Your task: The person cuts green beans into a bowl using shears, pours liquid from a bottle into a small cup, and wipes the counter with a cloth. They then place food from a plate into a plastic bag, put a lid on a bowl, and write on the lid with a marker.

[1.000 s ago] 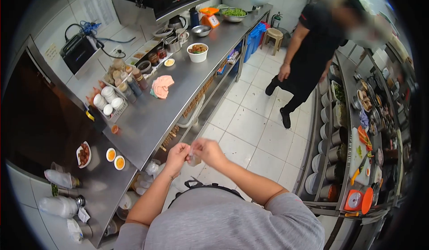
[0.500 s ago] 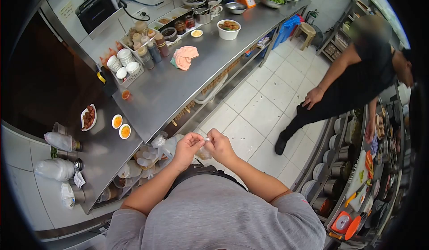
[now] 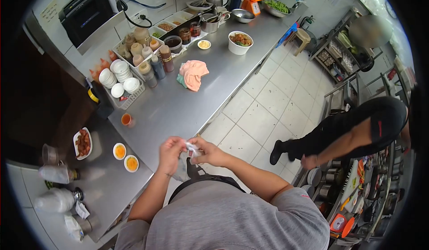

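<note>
— Over the floor, just off the counter [image 3: 178, 107] edge, I see my left hand [image 3: 171, 154] and right hand [image 3: 211, 154] drawn together, the fingertips of both pinched on the bunched white top of a small clear bag [image 3: 192, 148].
— Where does the bag itself sit?
— It hangs below the left hand, close to my chest, apart from the counter. What is inside, I cannot tell.
— How will it handle?
— Light and limp, I judge: thin film, slippery, easy to tear. The gathered neck is the place to grip, not the belly.
— And around it?
— Nearest on the counter are two small sauce dishes [image 3: 119, 151] of orange sauce, with a plate of fried pieces [image 3: 82, 143] beside them. Further up lie a pink cloth [image 3: 194, 73] and a white bowl [image 3: 240, 42]. Across the aisle a co-worker [image 3: 357, 131] in black leans toward the shelves.
</note>
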The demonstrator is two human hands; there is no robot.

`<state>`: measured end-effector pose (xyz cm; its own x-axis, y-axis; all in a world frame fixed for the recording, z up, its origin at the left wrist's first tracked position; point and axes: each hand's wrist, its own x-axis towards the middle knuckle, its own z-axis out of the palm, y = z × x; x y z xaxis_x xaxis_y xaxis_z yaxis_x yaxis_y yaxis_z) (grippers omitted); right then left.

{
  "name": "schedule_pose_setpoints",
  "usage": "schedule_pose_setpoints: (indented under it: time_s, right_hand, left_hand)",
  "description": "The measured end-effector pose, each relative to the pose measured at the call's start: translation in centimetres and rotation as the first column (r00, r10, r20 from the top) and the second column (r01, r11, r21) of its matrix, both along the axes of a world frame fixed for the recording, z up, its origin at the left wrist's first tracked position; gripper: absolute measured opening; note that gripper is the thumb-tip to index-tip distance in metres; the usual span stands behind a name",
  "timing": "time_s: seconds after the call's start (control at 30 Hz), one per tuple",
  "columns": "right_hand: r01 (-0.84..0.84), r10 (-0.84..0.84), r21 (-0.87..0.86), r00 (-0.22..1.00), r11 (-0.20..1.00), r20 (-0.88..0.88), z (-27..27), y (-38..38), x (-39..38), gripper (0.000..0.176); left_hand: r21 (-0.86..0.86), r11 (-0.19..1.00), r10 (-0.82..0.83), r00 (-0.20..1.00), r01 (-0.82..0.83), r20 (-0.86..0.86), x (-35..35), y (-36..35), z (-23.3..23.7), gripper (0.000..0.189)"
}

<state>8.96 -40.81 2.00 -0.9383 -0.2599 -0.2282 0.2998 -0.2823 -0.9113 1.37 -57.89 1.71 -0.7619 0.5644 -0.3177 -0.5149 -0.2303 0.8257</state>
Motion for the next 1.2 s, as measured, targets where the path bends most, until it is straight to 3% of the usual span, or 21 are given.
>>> schedule_pose_setpoints:
  time_s: [0.07, 0.1, 0.23, 0.27, 0.3, 0.37, 0.4, 0.47, 0.53, 0.6, 0.67, 0.7, 0.73, 0.8, 0.87, 1.0, 1.07, 1.1, 1.13, 1.17, 1.2]
  right_hand:
    - [-0.051, 0.075, 0.426, 0.996, 0.903, -0.040, -2.5, -0.6, -1.7, 0.061]
    - [0.027, 0.051, 0.494, 0.988, 0.869, -0.144, -2.7, -0.8, -2.4, 0.064]
    - [0.243, -0.217, 0.433, 0.970, 0.868, -0.109, -7.6, 2.2, -2.8, 0.064]
    - [0.150, -0.165, 0.401, 0.986, 0.904, 0.004, -8.4, 4.9, -3.3, 0.049]
    - [0.188, -0.281, 0.335, 0.925, 0.923, 0.255, -9.8, 7.1, -3.4, 0.041]
    - [0.388, -0.504, 0.343, 0.778, 0.855, 0.376, -12.6, 11.8, -3.7, 0.031]
    - [0.451, -0.572, 0.366, 0.730, 0.814, 0.374, -15.1, 14.4, -4.3, 0.028]
    - [0.444, -0.628, 0.461, 0.661, 0.768, 0.409, -18.2, 18.8, -6.6, 0.023]
    - [0.420, -0.633, 0.491, 0.640, 0.763, 0.436, -22.2, 22.0, -9.7, 0.019]
    - [0.501, -0.691, 0.481, 0.583, 0.719, 0.426, -24.5, 23.8, -13.6, 0.019]
    - [0.506, -0.658, 0.429, 0.648, 0.748, 0.383, -29.4, 26.1, -17.2, 0.027]
    - [0.695, -0.742, 0.275, 0.658, 0.664, 0.128, -34.9, 26.6, -18.2, 0.034]
    - [0.829, -0.670, -0.169, 0.536, 0.534, 0.514, -37.3, 27.3, -19.4, 0.038]
    - [0.807, -0.703, -0.083, 0.555, 0.585, 0.444, -37.7, 27.6, -21.9, 0.038]
    - [0.756, -0.752, 0.126, 0.590, 0.643, 0.296, -37.5, 27.5, -22.4, 0.037]
    - [0.675, -0.752, 0.461, 0.659, 0.576, -0.024, -36.5, 27.7, -21.2, 0.036]
    - [0.651, -0.716, 0.566, 0.683, 0.506, -0.146, -35.6, 28.6, -18.7, 0.036]
    - [0.631, -0.715, 0.601, 0.686, 0.491, -0.136, -35.1, 29.5, -16.7, 0.036]
    - [0.493, -0.704, 0.681, 0.709, 0.541, 0.046, -34.5, 31.1, -14.7, 0.026]
    - [0.437, -0.681, 0.625, 0.699, 0.647, 0.216, -30.8, 32.7, -12.8, 0.021]
    - [0.393, -0.637, 0.547, 0.671, 0.739, 0.379, -24.4, 34.1, -11.0, 0.015]
  left_hand:
    - [0.069, 0.963, 0.264, 0.962, -0.260, -0.063, -3.2, -0.7, -0.1, 0.009]
    - [0.069, 0.965, 0.255, 0.965, -0.251, -0.055, -4.5, -0.9, -0.2, 0.009]
    - [-0.229, 0.964, 0.077, 0.967, -0.134, -0.243, -10.4, -2.5, -2.2, 0.013]
    - [-0.340, 0.938, -0.041, 0.958, -0.061, -0.284, -11.4, -2.8, -2.8, 0.019]
    - [-0.342, 0.937, -0.031, 0.956, -0.073, -0.291, -11.7, -2.3, -2.2, 0.019]
    - [-0.472, 0.762, 0.016, 0.742, -0.443, -0.670, -11.2, -0.4, 0.1, 0.037]
    - [-0.476, 0.753, 0.020, 0.739, -0.454, -0.674, -11.1, 0.4, 0.7, 0.037]
    - [-0.398, 0.671, -0.178, 0.385, -0.626, -0.906, -10.5, 1.8, 1.0, 0.056]
    - [-0.462, 0.668, -0.280, 0.379, -0.583, -0.882, -9.3, 3.1, -0.5, 0.060]
    - [-0.714, 0.581, -0.679, 0.251, -0.391, -0.690, -7.7, 5.4, -2.1, 0.061]
    - [-0.812, 0.428, -0.751, 0.344, -0.396, -0.564, -6.0, 7.5, -6.7, 0.061]
    - [-0.882, 0.297, -0.808, 0.395, -0.367, -0.436, -5.3, 8.3, -8.1, 0.061]
    - [-0.952, 0.275, -0.918, 0.258, -0.137, -0.302, -5.3, 9.3, -8.0, 0.057]
    - [-0.810, 0.579, -0.815, 0.076, 0.095, -0.574, -6.2, 9.6, -7.3, 0.044]
    - [-0.734, 0.679, -0.713, 0.240, 0.003, -0.659, -7.5, 10.4, -7.2, 0.029]
    - [-0.787, 0.560, -0.684, 0.392, -0.257, -0.615, -14.2, 18.1, -0.6, 0.042]
    - [-0.772, 0.431, -0.706, 0.358, -0.467, -0.611, -17.1, 21.7, -1.3, 0.047]
    - [-0.767, 0.449, -0.704, 0.347, -0.458, -0.620, -18.2, 22.5, -2.4, 0.047]
    - [-0.793, 0.328, -0.724, 0.402, -0.514, -0.561, -19.2, 23.0, -3.8, 0.047]
    - [-0.809, 0.204, -0.734, 0.460, -0.552, -0.499, -19.4, 23.5, -4.7, 0.047]
    - [-0.813, 0.234, -0.739, 0.446, -0.533, -0.505, -19.0, 24.5, -4.2, 0.047]
